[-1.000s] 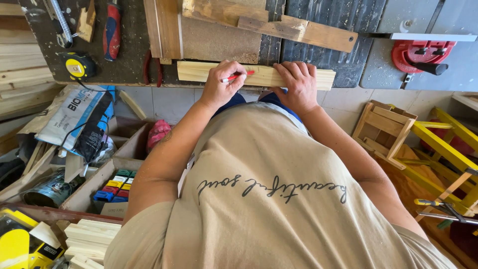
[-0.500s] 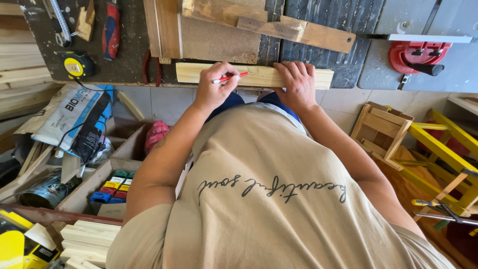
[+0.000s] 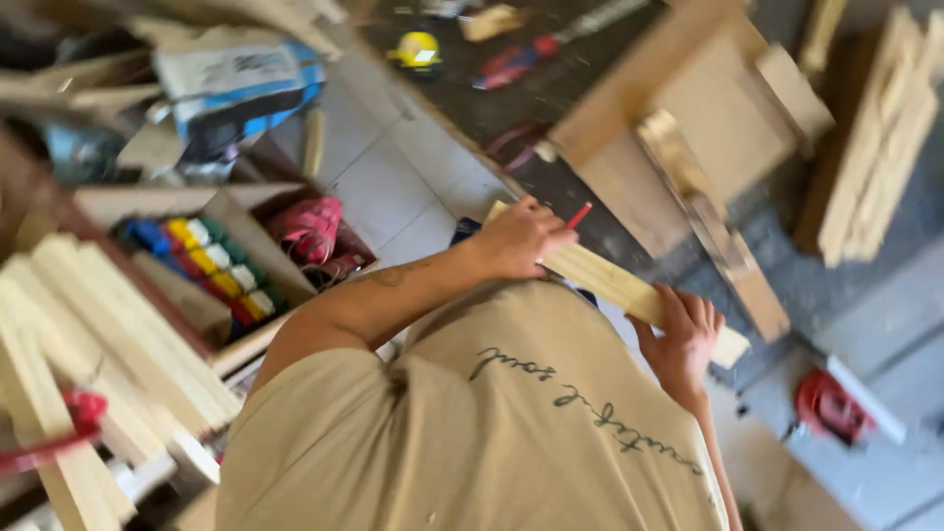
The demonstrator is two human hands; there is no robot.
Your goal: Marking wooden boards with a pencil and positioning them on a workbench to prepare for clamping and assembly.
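Clearly the wooden strip (image 3: 629, 292) lay across the near edge of the dark bench (image 3: 551, 93), its long axis running from the left hand (image 3: 518, 239) down to the right hand (image 3: 681, 339), so each hand sat on 1 end of it. The left hand rested on the upper-left end, fingers curled shut around a red pencil (image 3: 578, 215) whose tip pointed out over the bench; this hand was the nearer one to the strip's middle. The right hand was closed over the lower-right end, fingers draped across the top face, thumb hidden beneath. The strip looked pale, unfinished, flat and narrow, with square-cut ends; blur hid any marks on it. Farther in on the bench lay larger wooden boards (image 3: 688, 118), a yellow tape measure (image 3: 416, 49) and a red-handled tool (image 3: 516, 61). To the left stood a stack of pale slats (image 3: 108, 354).
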